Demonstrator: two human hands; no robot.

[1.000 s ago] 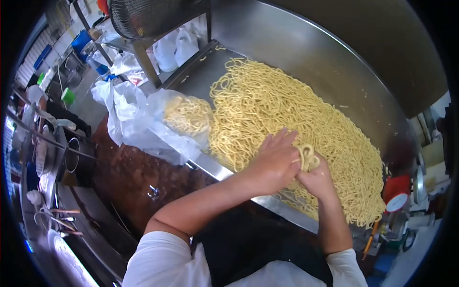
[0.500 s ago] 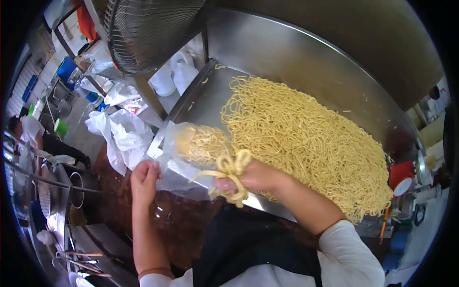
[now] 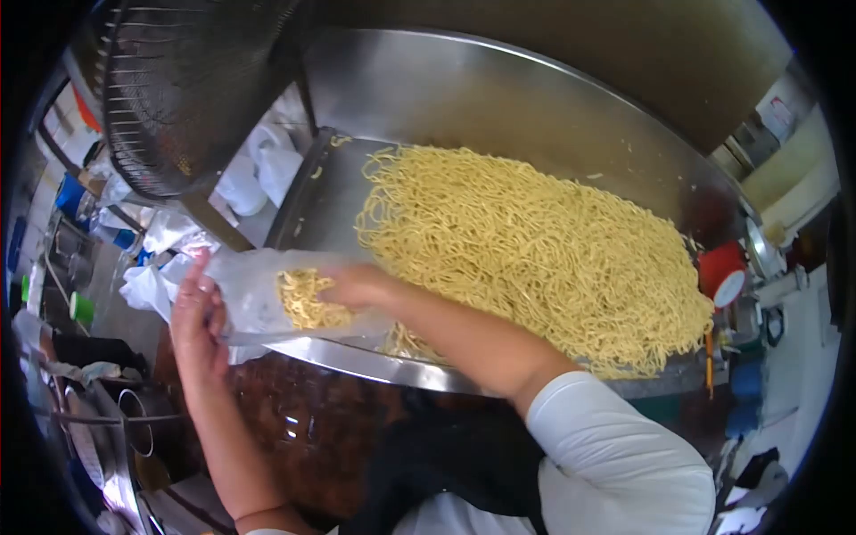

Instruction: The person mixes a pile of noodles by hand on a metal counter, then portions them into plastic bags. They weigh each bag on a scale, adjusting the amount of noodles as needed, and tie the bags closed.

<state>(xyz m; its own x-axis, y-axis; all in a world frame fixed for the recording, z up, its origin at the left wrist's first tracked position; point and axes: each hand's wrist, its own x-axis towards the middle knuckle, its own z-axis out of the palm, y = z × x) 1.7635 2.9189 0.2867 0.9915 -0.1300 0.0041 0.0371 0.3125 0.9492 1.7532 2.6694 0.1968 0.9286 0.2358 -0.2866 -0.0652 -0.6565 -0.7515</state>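
Note:
A clear plastic bag [image 3: 251, 290] lies across the front left edge of the metal tray [image 3: 334, 209]. At the bag's left end, my left hand [image 3: 198, 316] grips its edge, with the index finger pointing up. My right hand [image 3: 358, 287] is over the right part of the bag, its fingers closed on a bunch of yellow noodles [image 3: 308, 300]. Blur hides whether those noodles are inside the bag or on top of it. Beside my right hand, a large heap of loose yellow noodles [image 3: 535, 259] covers most of the tray.
A caged fan [image 3: 192, 98] overhangs the tray's left end. White jugs [image 3: 259, 169] and crumpled plastic bags [image 3: 160, 283] are beyond that side. Near the right end sits a red scale with a round white dial [image 3: 722, 275]. A metal pot [image 3: 138, 419] stands at lower left.
My right hand has moved left, carrying the noodles from beside the bag onto it. My left hand has shifted left with the bag's edge. The whole view has swung right.

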